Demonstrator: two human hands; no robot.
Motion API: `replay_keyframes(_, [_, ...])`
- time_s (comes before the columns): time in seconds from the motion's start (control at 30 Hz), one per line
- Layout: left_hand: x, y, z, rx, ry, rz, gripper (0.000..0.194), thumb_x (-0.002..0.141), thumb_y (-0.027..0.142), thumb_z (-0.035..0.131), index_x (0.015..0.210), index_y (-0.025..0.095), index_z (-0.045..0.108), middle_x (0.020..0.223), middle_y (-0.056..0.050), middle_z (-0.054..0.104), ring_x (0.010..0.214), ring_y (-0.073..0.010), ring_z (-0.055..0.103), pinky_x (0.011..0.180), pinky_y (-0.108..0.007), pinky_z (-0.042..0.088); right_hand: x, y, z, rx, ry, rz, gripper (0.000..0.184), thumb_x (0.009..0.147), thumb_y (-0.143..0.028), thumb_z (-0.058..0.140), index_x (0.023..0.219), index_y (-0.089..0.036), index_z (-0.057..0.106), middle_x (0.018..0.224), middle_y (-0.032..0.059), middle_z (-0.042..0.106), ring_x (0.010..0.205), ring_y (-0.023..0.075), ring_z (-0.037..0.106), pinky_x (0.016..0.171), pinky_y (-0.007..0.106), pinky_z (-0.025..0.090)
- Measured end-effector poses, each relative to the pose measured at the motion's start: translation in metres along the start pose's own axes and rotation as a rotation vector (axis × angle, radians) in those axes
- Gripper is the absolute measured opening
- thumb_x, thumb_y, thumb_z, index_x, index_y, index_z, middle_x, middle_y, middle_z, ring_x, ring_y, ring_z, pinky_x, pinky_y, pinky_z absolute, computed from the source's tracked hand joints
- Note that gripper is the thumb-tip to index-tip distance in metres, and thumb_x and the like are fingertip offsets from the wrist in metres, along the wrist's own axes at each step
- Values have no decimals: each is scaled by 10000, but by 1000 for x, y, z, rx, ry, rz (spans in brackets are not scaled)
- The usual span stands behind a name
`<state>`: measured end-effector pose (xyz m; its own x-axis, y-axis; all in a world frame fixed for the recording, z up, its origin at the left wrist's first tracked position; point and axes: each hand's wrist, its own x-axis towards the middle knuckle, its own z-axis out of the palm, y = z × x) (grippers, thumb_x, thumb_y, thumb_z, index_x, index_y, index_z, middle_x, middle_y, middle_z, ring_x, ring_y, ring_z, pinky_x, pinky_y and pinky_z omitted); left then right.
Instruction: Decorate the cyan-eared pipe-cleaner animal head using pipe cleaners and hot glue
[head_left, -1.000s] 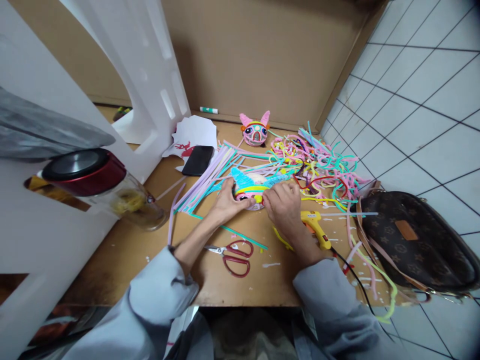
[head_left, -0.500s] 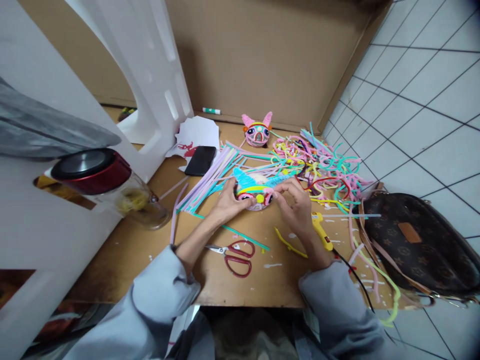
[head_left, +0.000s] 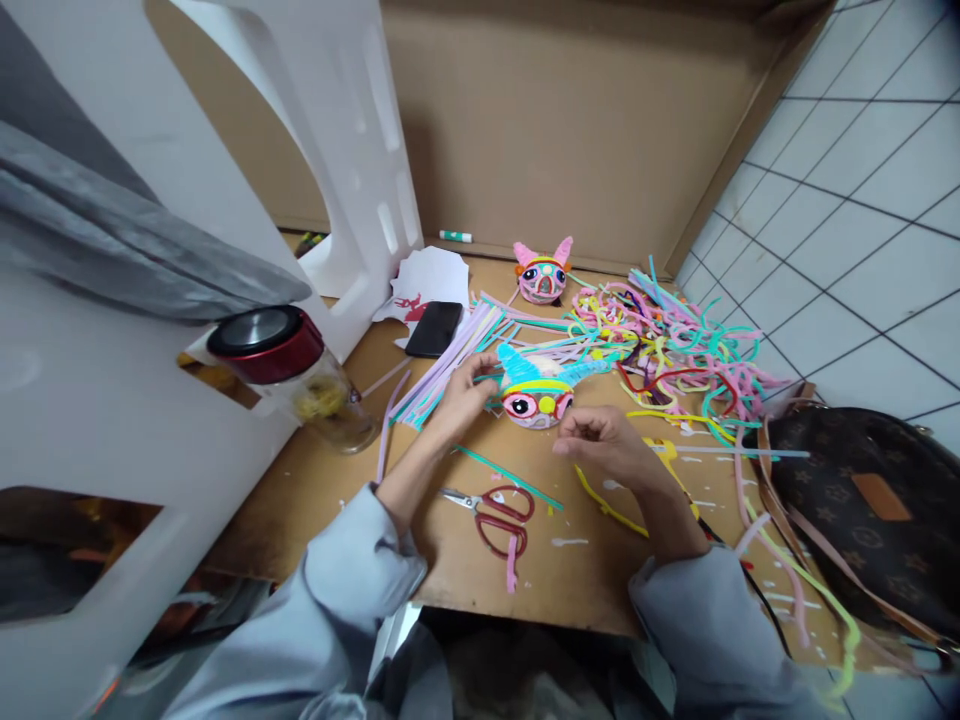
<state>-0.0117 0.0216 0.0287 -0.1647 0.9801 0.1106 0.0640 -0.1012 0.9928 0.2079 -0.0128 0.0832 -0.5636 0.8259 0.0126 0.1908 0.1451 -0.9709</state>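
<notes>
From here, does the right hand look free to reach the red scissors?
Probably yes: the right hand hovers just right of the red scissors, with only bare table and a thin teal stem between them.

Both forearms reach forward from grey sleeves, bare from the wrist on. The left hand (head_left: 461, 392) lies further out, palm down, fingers spread loosely and curved, thumb pointing inward toward the right. Its wrist is straight with the forearm. The right hand (head_left: 600, 447) sits nearer the body, back of the hand up, fingers curled in toward the thumb in a loose pinch; whether anything lies between the fingertips cannot be made out. The two hands are apart, not touching.
</notes>
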Motion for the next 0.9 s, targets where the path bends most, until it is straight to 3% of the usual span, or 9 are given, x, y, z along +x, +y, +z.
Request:
replay_keyframes(0.13, [6, -6, -9, -23, 102, 39, 181, 705, 338, 595, 826, 209, 634, 860, -37, 684, 844, -211, 646, 848, -380, 522, -1, -1, 4, 16, 39, -11, 546, 779, -693, 676, 604, -216, 476, 551, -79, 308, 522, 78, 238, 499, 244, 206])
replay_keyframes(0.23, [16, -12, -18, 80, 203, 91, 222, 771, 361, 569, 916, 202, 627, 893, -46, 680, 857, -210, 656, 863, -376, 522, -3, 1, 7, 33, -56, -14, 542, 835, -694, 621, 648, -211, 463, 585, -80, 306, 545, 77, 241, 516, 236, 219])
replay_keyframes(0.33, [33, -15, -31, 379, 373, 127, 315, 777, 279, 572, 1074, 183, 617, 1094, -97, 684, 1060, -253, 648, 1001, -407, 490, -5, 8, 9, 87, -154, 2, 512, 890, -660, 588, 697, -201, 469, 610, -82, 316, 554, 71, 239, 524, 225, 224])
replay_keyframes(0.43, [50, -16, -42, 684, 490, 17, 474, 766, 241, 625, 1232, 162, 582, 1300, -159, 624, 1276, -329, 559, 1126, -471, 404, -4, 16, 11, 139, -228, 10, 462, 919, -630, 576, 816, -180, 549, 620, -81, 371, 550, 71, 290, 520, 216, 252])
replay_keyframes(0.57, [59, -19, -46, 860, 498, -94, 616, 792, 264, 646, 1376, 125, 511, 1402, -216, 552, 1360, -385, 492, 1152, -507, 372, -1, 22, 13, 130, -367, 63, 454, 891, -586, 650, 1036, -156, 626, 722, -48, 517, 592, 75, 426, 534, 204, 343])
replay_keyframes(0.7, [56, -20, -46, 937, 467, -93, 676, 802, 279, 639, 1432, 98, 475, 1431, -238, 522, 1367, -394, 483, 1155, -508, 372, -1, 23, 14, 118, -539, 125, 434, 844, -532, 734, 1031, -145, 673, 786, -14, 623, 661, 83, 526, 621, 219, 422])
replay_keyframes(0.9, [39, -3, -44, 969, 329, 21, 587, 827, 285, 612, 1386, 128, 532, 1441, -217, 515, 1350, -385, 502, 1154, -518, 386, 0, 18, 13, 104, -538, 124, 456, 812, -512, 772, 1089, -160, 684, 937, 35, 709, 830, 138, 655, 782, 286, 517])
